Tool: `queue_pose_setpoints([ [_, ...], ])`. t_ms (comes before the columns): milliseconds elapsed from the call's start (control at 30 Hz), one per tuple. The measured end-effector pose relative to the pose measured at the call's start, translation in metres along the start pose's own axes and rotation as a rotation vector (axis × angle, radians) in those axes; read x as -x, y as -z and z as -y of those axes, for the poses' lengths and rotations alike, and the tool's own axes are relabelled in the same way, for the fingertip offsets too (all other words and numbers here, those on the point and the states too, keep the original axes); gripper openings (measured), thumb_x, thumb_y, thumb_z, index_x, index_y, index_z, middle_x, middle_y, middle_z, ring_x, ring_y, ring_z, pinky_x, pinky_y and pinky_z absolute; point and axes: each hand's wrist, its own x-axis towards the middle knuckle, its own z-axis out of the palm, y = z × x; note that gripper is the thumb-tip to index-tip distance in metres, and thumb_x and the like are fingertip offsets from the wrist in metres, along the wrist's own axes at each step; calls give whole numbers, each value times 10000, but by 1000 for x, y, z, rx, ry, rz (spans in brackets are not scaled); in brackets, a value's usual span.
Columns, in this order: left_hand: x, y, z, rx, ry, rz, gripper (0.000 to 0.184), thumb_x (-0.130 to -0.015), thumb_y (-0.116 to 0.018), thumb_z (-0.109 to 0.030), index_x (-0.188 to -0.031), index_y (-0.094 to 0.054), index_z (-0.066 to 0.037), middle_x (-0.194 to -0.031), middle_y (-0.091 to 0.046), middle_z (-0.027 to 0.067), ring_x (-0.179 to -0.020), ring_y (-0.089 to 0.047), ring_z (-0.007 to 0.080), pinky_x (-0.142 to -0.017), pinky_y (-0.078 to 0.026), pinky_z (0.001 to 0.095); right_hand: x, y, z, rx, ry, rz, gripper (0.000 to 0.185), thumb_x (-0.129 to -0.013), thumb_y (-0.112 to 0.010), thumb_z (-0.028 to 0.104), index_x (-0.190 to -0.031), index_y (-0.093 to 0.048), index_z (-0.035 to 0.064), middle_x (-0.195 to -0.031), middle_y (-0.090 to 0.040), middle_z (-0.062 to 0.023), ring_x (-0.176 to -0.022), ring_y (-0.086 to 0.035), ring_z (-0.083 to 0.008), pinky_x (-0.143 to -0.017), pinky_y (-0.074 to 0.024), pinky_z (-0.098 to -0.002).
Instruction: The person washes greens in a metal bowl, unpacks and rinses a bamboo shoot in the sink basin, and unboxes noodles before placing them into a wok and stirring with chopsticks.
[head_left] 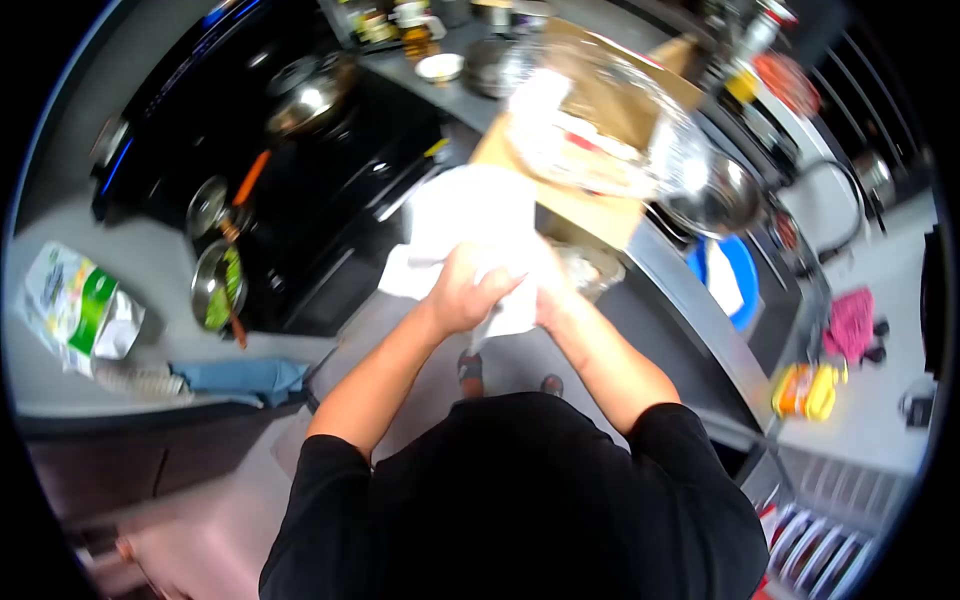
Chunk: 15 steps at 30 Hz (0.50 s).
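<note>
A bright white towel (472, 205), of cloth or paper, hangs bunched in front of my body above the floor. My left hand (468, 288) is closed around its near part, the thumb lying across the front. Against the other side of the towel, my right hand (548, 285) is closed too, its fingers largely hidden. Both hands are close together and somewhat blurred. Just beyond them, an opened cardboard box (625, 218) lined with clear plastic stands on the counter's edge. Its contents are too blurred to name.
A black stove (385, 115) at the left bears a lidded pan (305, 95). A pan with green vegetables (218, 285) sits near its edge. To the right are a steel bowl (728, 195), a blue basin (742, 300) and a yellow jug (808, 390). A bag (85, 305) lies far left.
</note>
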Motion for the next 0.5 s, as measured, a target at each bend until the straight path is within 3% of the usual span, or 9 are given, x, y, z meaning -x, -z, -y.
queue_pose_setpoints([
  [167,-128,-156,-1,904,434,446,1090,-926,-84,-794,-1364,-510,109,-1265,-624,266,-1206,-606,365,-1057,-464,460,121,193,128,-144,456,-203,286,-995,-550,184,-1128,-623,-59,-949,-706,-178,-777,-714,-272,-733,-607,-377],
  [233,-182,-206,25,1351,321,532,1003,-970,-143,-741,-1332,-520,115,-1308,-590,295,-1213,-598,402,-1083,-450,490,195,187,182,-43,906,-479,285,-997,-526,160,-1108,-636,-79,-1006,-710,-190,-844,-731,-269,-722,-611,-366],
  [267,-203,-240,22,1373,426,316,967,-984,-162,-719,-1332,-513,112,-1318,-582,294,-1217,-596,400,-1076,-458,491,228,188,193,195,1075,-569,291,-998,-507,155,-1121,-652,-65,-1121,-686,-225,-1037,-699,-316,-859,-589,-426],
  [333,-247,-312,40,1335,554,59,859,-1006,-221,-675,-1284,-559,64,-1195,-662,236,-1153,-636,348,-1053,-482,446,234,195,186,1140,1387,-761,325,-988,-527,205,-1141,-668,-44,-1200,-664,-230,-1190,-622,-368,-1036,-482,-503],
  [367,-259,-339,72,1457,413,324,767,-1026,-253,-610,-1294,-557,41,-1256,-634,210,-1196,-605,317,-1065,-463,434,228,180,180,1361,1332,-709,321,-963,-560,243,-1167,-698,36,-1261,-645,-231,-1234,-583,-391,-1124,-375,-519],
  [400,-271,-367,104,1539,268,602,675,-1046,-285,-545,-1303,-554,18,-1317,-605,184,-1239,-574,287,-1076,-444,423,195,163,176,1367,1413,-1124,333,-949,-567,252,-1172,-701,45,-1219,-664,-228,-1183,-614,-377,-1081,-414,-480],
  [433,-248,-390,75,1437,383,368,609,-1055,-305,-501,-1321,-551,-11,-1347,-591,155,-1249,-563,261,-1079,-433,412,184,174,187,1322,1371,-1303,338,-942,-569,256,-1174,-702,49,-1186,-675,-227,-1147,-632,-369,-1052,-436,-456],
  [467,-235,-407,86,1215,160,270,514,-1065,-339,-440,-1369,-533,-74,-1381,-573,98,-1263,-537,248,-1060,-433,392,174,186,198,1264,1313,-1471,344,-934,-571,260,-1176,-703,53,-1153,-687,-227,-1111,-650,-362,-1022,-459,-433],
  [500,-246,-428,103,1499,174,414,497,-1066,-349,-433,-1368,-536,-85,-1364,-582,89,-1253,-541,255,-1056,-432,393,178,212,217,1184,1173,-1374,344,-934,-568,259,-1175,-702,53,-1130,-692,-228,-1090,-656,-360,-1005,-465,-424],
])
